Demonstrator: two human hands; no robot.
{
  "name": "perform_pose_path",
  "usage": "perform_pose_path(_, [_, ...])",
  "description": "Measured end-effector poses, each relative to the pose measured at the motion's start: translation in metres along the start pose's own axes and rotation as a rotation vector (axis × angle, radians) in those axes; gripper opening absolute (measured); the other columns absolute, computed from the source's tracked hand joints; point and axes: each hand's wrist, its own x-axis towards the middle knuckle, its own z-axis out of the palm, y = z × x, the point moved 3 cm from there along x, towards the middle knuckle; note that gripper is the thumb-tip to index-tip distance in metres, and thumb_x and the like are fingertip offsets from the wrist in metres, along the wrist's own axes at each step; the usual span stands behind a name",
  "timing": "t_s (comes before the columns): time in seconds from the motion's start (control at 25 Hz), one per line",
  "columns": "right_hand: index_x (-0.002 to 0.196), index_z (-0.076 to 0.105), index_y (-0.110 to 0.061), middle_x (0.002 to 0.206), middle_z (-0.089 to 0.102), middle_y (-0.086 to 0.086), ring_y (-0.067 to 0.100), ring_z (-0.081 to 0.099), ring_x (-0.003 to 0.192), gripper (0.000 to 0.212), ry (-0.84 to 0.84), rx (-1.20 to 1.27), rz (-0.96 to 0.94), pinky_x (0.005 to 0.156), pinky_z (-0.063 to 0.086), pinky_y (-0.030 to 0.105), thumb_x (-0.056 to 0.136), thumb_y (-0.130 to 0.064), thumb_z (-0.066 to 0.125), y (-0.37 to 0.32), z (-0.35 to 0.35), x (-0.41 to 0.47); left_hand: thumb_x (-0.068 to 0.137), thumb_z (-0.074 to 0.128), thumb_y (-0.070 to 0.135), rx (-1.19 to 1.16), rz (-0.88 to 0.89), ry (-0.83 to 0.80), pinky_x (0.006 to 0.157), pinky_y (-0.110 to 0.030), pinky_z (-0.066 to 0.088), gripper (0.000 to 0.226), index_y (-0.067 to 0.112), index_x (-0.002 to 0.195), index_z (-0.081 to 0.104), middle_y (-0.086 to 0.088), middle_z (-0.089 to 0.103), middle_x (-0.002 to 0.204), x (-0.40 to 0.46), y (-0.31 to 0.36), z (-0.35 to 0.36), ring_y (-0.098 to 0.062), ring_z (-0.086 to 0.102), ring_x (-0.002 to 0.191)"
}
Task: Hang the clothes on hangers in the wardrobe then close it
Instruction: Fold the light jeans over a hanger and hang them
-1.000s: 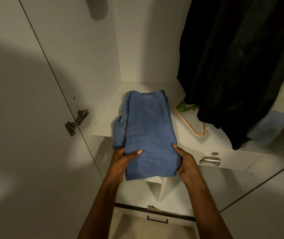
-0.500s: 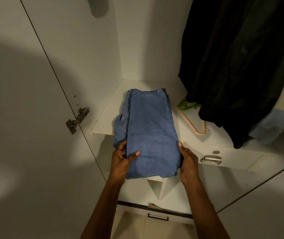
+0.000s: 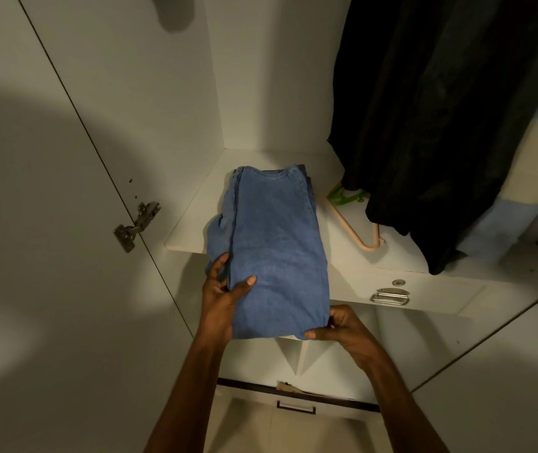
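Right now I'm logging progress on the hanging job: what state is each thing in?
Blue garment: folded, on shelf, not hung.
Left hand: grips its left edge.
Right hand: pinches its near right corner.
Peach hanger: lying on shelf, bare.
Black clothes: hanging.
Wardrobe door: open.

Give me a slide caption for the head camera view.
Both hands, left and right, grip folded blue jeans on the wardrobe shelf.

No readable text, label, brand or number shows on anything in view
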Motion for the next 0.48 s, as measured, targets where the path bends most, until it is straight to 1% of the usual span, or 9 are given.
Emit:
perform_pose_path(0.04, [0.103,0.077,0.000,0.106,0.077,0.014,0.033,0.072,0.102,0.031,0.021,0.013,-0.021,0.088,0.057,0.040,0.077,-0.012,0.088,-0.001,-0.001,-0.001,0.065,0.094,0.044,-0.010,-0.014,0.003,0.105,-0.043,0.052,0.082,0.039,0.138,0.056,0.012,0.060,0.139,0.000,0.000,-0.001,-0.013,0.059,0.127])
perform_pose_path(0.08, [0.102,0.077,0.000,0.107,0.077,0.015,0.034,0.072,0.103,0.037,0.052,0.026,-0.041,0.090,0.057,0.041,0.074,-0.019,0.090,-0.001,-0.003,-0.002,0.061,0.095,0.047,-0.019,-0.026,0.008,0.106,-0.046,0.051,0.085,0.042,0.137,0.056,0.012,0.059,0.140,0.000,-0.001,-0.002,-0.015,0.058,0.128])
perform_pose_path(0.16, [0.106,0.077,-0.003,0.110,0.076,0.013,0.032,0.071,0.107,0.048,0.088,0.035,-0.050,0.093,0.057,0.042,0.068,-0.028,0.093,0.001,-0.005,-0.007,0.060,0.096,0.047,-0.028,-0.021,0.005,0.107,-0.050,0.050,0.089,0.046,0.138,0.054,0.014,0.057,0.143,0.000,0.001,-0.002,-0.015,0.056,0.131])
perform_pose_path(0.24, [0.108,0.077,-0.010,0.110,0.076,0.004,0.025,0.071,0.106,0.044,0.064,-0.026,-0.041,0.092,0.056,0.036,0.069,-0.023,0.094,0.002,-0.002,-0.011,0.061,0.096,0.042,-0.024,-0.007,-0.014,0.109,-0.049,0.048,0.091,0.049,0.140,0.052,0.018,0.055,0.144,0.000,0.002,-0.002,-0.014,0.054,0.132])
perform_pose_path(0.32, [0.108,0.075,-0.016,0.107,0.076,-0.005,0.016,0.070,0.100,0.045,0.046,-0.182,-0.048,0.087,0.054,0.031,0.068,-0.018,0.095,0.004,0.003,-0.012,0.060,0.097,0.042,-0.019,-0.003,-0.028,0.109,-0.049,0.048,0.093,0.050,0.141,0.051,0.019,0.054,0.145,0.000,0.004,-0.002,-0.013,0.054,0.133])
perform_pose_path(0.4, [0.104,0.074,-0.018,0.102,0.076,-0.009,0.014,0.071,0.094,0.043,0.106,-0.232,-0.047,0.082,0.055,0.034,0.067,-0.018,0.096,0.005,0.003,-0.010,0.060,0.098,0.041,-0.046,-0.012,-0.015,0.108,-0.048,0.049,0.096,0.050,0.142,0.050,0.017,0.053,0.147,-0.001,0.003,-0.001,-0.014,0.055,0.132])
perform_pose_path(0.48, [0.095,0.074,-0.018,0.094,0.077,-0.006,0.014,0.072,0.086,0.036,0.202,-0.174,-0.075,0.075,0.056,0.034,0.067,-0.027,0.094,0.001,0.002,-0.010,0.065,0.096,0.034,-0.075,-0.023,0.023,0.106,-0.043,0.051,0.099,0.046,0.148,0.044,0.014,0.050,0.150,-0.009,0.007,0.002,-0.013,0.056,0.129])
